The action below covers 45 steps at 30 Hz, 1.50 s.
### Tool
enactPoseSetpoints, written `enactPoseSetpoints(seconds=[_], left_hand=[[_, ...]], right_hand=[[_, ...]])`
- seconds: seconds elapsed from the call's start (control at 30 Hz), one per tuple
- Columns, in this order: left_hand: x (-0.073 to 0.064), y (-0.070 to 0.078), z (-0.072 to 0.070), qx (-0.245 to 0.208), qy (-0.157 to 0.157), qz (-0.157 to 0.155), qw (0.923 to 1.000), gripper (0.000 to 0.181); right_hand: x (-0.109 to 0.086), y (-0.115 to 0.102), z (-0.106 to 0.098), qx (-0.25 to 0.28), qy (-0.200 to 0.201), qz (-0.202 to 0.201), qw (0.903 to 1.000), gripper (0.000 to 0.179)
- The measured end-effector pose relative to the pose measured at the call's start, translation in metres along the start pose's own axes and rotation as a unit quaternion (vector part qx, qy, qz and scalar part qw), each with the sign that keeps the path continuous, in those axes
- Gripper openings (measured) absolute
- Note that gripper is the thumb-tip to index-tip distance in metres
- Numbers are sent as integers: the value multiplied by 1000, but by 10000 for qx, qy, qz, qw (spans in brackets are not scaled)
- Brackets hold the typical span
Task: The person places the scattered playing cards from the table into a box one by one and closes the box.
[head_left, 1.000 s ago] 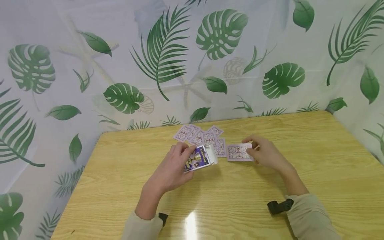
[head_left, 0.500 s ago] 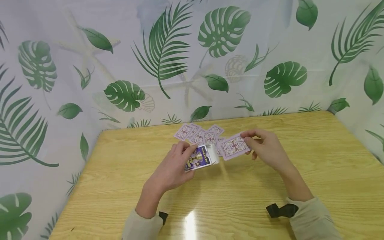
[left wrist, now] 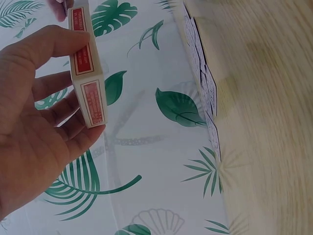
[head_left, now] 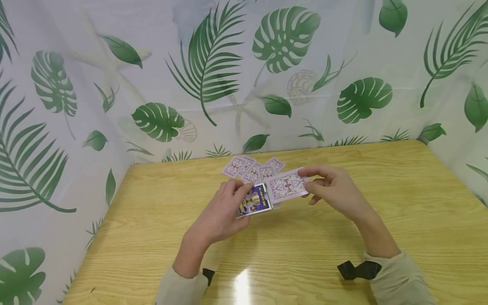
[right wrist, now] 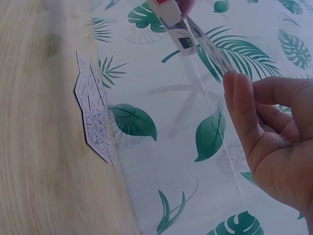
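My left hand (head_left: 220,215) grips a small purple and white card box (head_left: 256,201) above the table, its open end toward the right. In the left wrist view the box's red and white narrow sides (left wrist: 88,68) show between thumb and fingers. A playing card (head_left: 287,186), patterned back up, is pinched at its right end by my right hand (head_left: 335,190). The card's left end is right at the box's mouth. In the right wrist view the card (right wrist: 209,45) appears nearly edge-on beside the box's lifted flap (right wrist: 183,41).
Several more playing cards (head_left: 249,169) lie face down and overlapping near the table's back edge, behind the box. The wooden table (head_left: 305,254) meets a leaf-printed cloth (head_left: 228,84) at the back. Black straps (head_left: 358,270) sit at both wrists.
My right hand has lifted the card off the table and brought it left to the box's mouth, tilting it on the way. The left hand and box have stayed nearly still.
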<state>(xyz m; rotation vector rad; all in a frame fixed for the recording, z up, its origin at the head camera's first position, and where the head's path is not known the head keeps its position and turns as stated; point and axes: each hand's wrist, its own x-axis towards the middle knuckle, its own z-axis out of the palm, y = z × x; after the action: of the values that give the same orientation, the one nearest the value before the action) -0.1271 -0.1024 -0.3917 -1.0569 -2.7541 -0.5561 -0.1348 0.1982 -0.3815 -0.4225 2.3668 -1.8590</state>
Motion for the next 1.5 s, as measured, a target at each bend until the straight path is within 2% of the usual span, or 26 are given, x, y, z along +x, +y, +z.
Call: enactPoseSetpoints(seconds=[0.47, 0.63, 0.87, 1.07, 1.3, 1.5], left_hand=[[7, 2, -1, -64, 186, 31, 9998, 68], [7, 1, 0, -117, 239, 85, 9996, 69], [5, 2, 2, -217, 240, 102, 9994, 70], [3, 3, 5, -371, 315, 265, 9985, 69], [4, 5, 5, -196, 448, 418, 9979, 69], [3, 8, 7, -90, 402, 428, 9982, 68]], right_hand=[[11, 6, -2, 398, -392, 21, 9984, 34], [12, 10, 2, 604, -450, -128, 9971, 35], [11, 15, 10, 1037, -541, -266, 9928, 46], [10, 17, 18, 1332, -557, -99, 9895, 55], [10, 19, 26, 846, -470, -132, 9952, 56], [8, 20, 33, 475, -432, 19, 9979, 57]])
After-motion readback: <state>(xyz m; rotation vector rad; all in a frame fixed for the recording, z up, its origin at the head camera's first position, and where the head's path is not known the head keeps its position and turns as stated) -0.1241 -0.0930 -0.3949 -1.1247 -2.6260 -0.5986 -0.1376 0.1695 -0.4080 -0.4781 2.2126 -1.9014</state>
